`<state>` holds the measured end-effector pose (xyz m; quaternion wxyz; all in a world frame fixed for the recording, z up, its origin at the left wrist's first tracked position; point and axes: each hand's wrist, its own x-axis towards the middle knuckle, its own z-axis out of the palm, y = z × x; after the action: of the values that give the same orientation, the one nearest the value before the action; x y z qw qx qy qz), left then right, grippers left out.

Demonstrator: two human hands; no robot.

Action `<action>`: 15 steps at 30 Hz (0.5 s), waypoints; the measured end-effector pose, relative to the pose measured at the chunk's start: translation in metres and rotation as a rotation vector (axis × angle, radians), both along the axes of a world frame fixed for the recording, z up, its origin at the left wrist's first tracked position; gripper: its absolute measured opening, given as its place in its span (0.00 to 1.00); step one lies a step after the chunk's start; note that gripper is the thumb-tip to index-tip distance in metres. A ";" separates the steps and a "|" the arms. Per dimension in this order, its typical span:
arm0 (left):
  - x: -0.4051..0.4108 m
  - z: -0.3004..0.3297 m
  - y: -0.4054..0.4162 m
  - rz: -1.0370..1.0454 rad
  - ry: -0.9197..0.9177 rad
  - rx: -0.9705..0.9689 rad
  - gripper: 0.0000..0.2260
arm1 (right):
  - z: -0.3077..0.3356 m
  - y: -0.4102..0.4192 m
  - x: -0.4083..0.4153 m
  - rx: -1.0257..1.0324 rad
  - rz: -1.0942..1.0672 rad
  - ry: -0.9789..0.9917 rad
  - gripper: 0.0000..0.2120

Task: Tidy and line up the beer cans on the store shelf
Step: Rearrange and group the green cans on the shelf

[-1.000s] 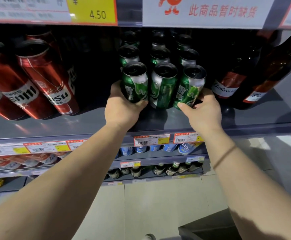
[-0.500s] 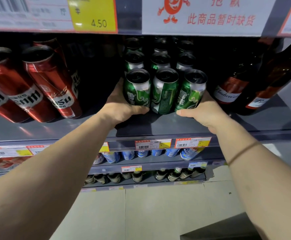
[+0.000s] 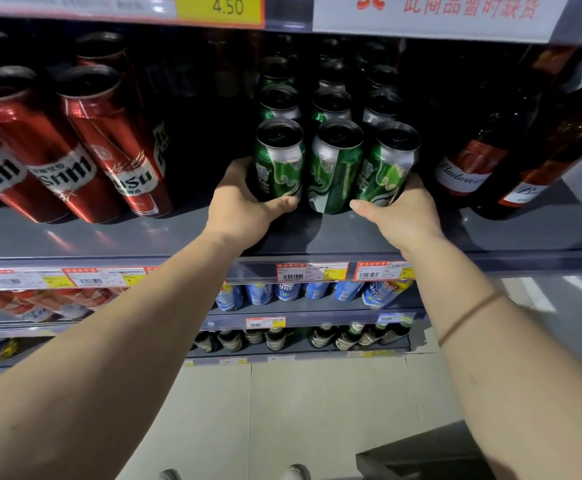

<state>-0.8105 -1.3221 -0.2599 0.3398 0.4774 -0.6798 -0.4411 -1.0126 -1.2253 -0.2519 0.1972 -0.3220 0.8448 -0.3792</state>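
Moved: since the earlier frame the two hands hold the same front cans; the view tips a bit, and the cans sit a little closer to the shelf edge.
Left grip: the left hand [image 3: 244, 206] wraps round the left green can [image 3: 277, 161], thumb across the front near the bottom.
Right grip: the right hand [image 3: 398, 213] wraps round the right green can [image 3: 388, 164], thumb at the front.
Where: the green cans stand in three rows on the grey shelf [image 3: 75, 240], at about 12 o'clock in the view; the middle green can [image 3: 334, 168] sits squeezed between the two held ones.
Neighbors: red cans [image 3: 75, 147] at 10 o'clock, brown bottles [image 3: 469, 168] at 2 o'clock.
Risk: a hard squeeze or fast pull can tip the middle can or knock down the rows behind.
Feel: cans are round, smooth, shiny metal, so they slip easily; the shelf is flat and slick.
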 end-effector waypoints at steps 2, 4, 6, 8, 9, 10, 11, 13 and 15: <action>-0.004 0.003 0.004 0.053 -0.008 -0.007 0.32 | 0.002 -0.001 0.006 0.031 -0.036 0.050 0.34; -0.008 0.003 0.007 0.097 -0.016 -0.006 0.32 | 0.006 0.000 0.010 0.032 -0.050 0.066 0.35; -0.009 0.001 0.008 0.113 -0.007 0.013 0.33 | 0.008 0.003 0.013 -0.005 -0.058 0.042 0.36; -0.008 0.000 0.006 0.089 -0.020 0.040 0.37 | 0.009 0.007 0.018 -0.033 -0.081 0.040 0.36; -0.007 0.001 0.006 0.066 -0.044 0.048 0.39 | 0.007 0.010 0.021 -0.047 -0.105 0.048 0.36; -0.006 0.001 0.004 0.042 -0.069 0.050 0.41 | 0.005 0.014 0.024 -0.076 -0.137 0.060 0.36; -0.004 0.001 0.003 0.026 -0.091 0.047 0.42 | 0.005 0.017 0.028 -0.113 -0.170 0.076 0.34; 0.000 0.003 -0.001 0.027 -0.109 0.045 0.40 | 0.004 0.021 0.037 -0.192 -0.228 0.109 0.32; 0.003 0.002 -0.002 0.046 -0.112 0.048 0.38 | 0.003 0.025 0.050 -0.281 -0.262 0.147 0.28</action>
<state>-0.8071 -1.3237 -0.2579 0.2999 0.5245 -0.6759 -0.4219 -0.9626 -1.2003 -0.2487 0.0372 -0.2605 0.8303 -0.4913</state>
